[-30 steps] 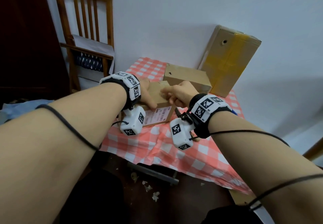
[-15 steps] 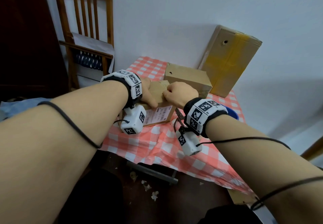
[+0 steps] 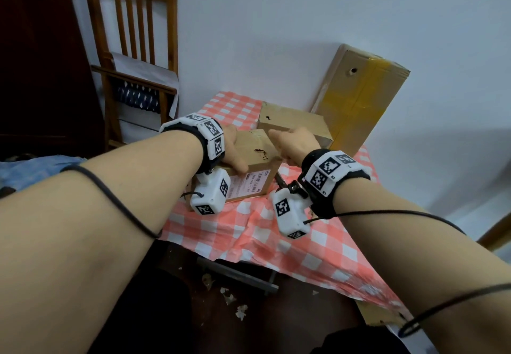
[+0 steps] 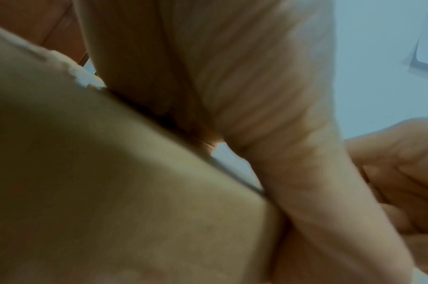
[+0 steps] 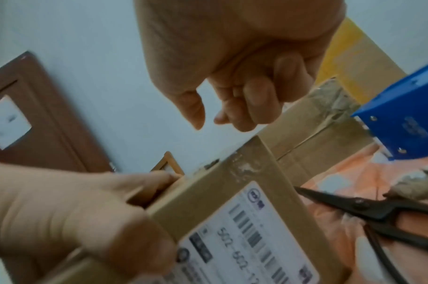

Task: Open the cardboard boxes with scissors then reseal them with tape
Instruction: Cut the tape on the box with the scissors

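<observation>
A small cardboard box (image 3: 255, 154) with a white shipping label (image 5: 251, 236) stands on the checked tablecloth (image 3: 249, 232). My left hand (image 3: 235, 152) grips its left end, thumb on the labelled front and fingers over the top. In the left wrist view the box (image 4: 111, 192) fills the frame. My right hand (image 5: 232, 67) hovers just above the box's right top corner with its fingers curled, holding nothing. Black scissors (image 5: 368, 207) lie on the cloth to the right of the box. A blue tape dispenser (image 5: 402, 111) sits further right.
A second brown box (image 3: 293, 121) lies right behind the small one. A large box with yellow tape (image 3: 359, 99) leans on the wall at the back right. A wooden chair (image 3: 132, 49) stands at the table's left. The table's front edge is near my wrists.
My right hand has come off the top of the small box and shifted to the right, above its corner. The left hand keeps its grip on the box.
</observation>
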`<state>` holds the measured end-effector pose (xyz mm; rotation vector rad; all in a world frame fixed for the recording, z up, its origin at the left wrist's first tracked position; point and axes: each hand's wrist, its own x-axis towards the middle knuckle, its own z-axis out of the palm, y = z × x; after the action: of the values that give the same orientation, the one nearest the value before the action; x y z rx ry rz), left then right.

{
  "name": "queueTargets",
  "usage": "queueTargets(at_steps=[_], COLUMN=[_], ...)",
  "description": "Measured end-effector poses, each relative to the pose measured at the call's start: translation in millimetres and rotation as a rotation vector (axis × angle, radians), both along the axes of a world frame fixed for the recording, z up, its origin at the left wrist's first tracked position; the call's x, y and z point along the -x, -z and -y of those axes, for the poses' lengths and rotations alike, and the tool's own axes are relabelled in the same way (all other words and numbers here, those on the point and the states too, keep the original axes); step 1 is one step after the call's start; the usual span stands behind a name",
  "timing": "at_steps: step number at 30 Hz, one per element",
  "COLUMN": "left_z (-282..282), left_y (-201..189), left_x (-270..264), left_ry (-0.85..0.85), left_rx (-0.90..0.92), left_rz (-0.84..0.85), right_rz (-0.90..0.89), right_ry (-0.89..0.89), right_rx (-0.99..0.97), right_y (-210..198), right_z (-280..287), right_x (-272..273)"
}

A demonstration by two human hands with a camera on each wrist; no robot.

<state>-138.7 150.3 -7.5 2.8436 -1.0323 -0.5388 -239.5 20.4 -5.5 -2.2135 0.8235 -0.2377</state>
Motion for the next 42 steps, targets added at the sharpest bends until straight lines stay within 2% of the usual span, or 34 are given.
queueTargets(at_steps=[2,5,10,13,17,28,35,40,42], left_z=[0.3,-0.2,0.6,0.9,-0.6,0.3,1.5,0.8,0.0], left_y=[-0.5,-0.5,1.4,2.6,5.8,5.1,3.5,2.9,1.9], left_x=[-0.8,-1.3,-2.4,-3.8,-7.7,-4.7,-4.5,-3.0,-1.7], left_ry=[0.004,0.006,0.008,0.001,-0.016,-0.026,-0.022,-0.023,-0.031], left_rx=[-0.004,-0.015,-0.007,0.012,0.017,0.012,-0.007,-0.015,-0.019], left_rz=[0.007,0.019,0.027,0.006,0.007,0.023,0.007,0.033,0.037], right_rz=[-0.062,-0.108,-0.087,-0.077,0.086,0.207,0.171,0.193,0.14], right_ry=[-0.058,-0.109,-0.098,-0.171,-0.197,-0.374,-0.418,-0.369,-0.409], right_rx=[0.146,0.207,0.125,0.123,0.029,0.218,0.313,0.242,0.332], right_y=[1.9,2.9,1.8,1.9,0.9,11.7,12.3,12.6,10.7], right_z=[-2.1,-3.0,-1.1,0.0,4.6,7.8,6.9,6.1,5.8], right_x=[1.7,4.2,5.1,7.2,20.4,24.8,24.0,26.2,26.2])
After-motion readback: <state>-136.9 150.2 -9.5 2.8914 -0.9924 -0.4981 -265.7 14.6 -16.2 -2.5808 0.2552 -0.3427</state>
